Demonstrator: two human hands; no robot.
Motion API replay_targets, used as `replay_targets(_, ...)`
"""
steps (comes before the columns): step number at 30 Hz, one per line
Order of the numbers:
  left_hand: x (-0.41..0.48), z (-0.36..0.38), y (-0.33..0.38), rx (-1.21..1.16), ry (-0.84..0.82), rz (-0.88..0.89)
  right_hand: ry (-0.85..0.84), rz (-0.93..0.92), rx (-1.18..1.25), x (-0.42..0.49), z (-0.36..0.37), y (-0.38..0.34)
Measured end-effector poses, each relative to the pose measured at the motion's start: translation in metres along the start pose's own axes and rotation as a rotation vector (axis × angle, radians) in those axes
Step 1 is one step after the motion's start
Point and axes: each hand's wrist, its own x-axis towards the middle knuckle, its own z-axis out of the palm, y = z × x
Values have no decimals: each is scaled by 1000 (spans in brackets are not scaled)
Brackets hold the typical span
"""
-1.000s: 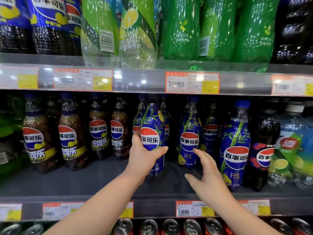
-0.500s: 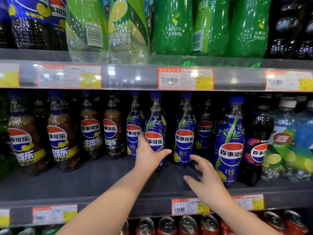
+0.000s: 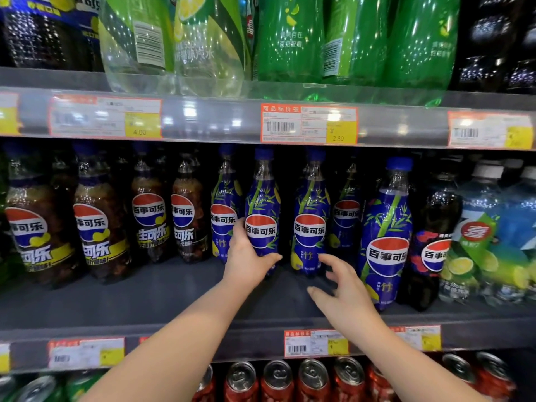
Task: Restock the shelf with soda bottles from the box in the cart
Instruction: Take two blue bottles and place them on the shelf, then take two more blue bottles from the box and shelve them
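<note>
My left hand (image 3: 246, 256) grips the lower part of a blue bamboo-print soda bottle (image 3: 262, 210) that stands upright deep on the middle shelf (image 3: 145, 303). To its right stands a matching blue bottle (image 3: 310, 216). My right hand (image 3: 345, 294) hovers just in front of that bottle's base, fingers spread, holding nothing. Another blue bottle (image 3: 387, 236) stands nearer the shelf's front edge on the right. The box and the cart are out of view.
Dark cola bottles (image 3: 98, 224) fill the shelf's left side. A dark bottle (image 3: 435, 242) and a blue-green bottle (image 3: 487, 236) stand at the right. Large green bottles (image 3: 290, 39) sit on the upper shelf. Red cans (image 3: 278, 381) line the shelf below.
My left hand has pushed the blue bottle further back on the shelf, into line with the others. My right hand has stayed open near the neighbouring bottle.
</note>
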Motion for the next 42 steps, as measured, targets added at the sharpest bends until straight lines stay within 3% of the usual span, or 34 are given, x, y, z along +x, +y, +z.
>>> replay_targets(8,-13,-19,14,18,47,-45,20,-78,-96,-5,-8,-3)
replay_targets(12,-49,-49,23,17,-3,62,16,-216,-296,-28,-15,-16)
replay_targets(16,-97,-68,21,-26,-163,235,57,-180,-431,-72,-20,-23)
replay_targets(21,-159,-48,10,86,-512,478,83,55,-608,-163,-34,0)
replay_targets(29,-296,51,40,168,-1040,598,189,686,-789,-369,-113,34)
replay_targets(35,-396,110,84,220,-1261,775,318,1002,-776,-491,-165,56)
replay_targets(42,-512,195,143,309,-1396,741,220,1156,-778,-594,-256,102)
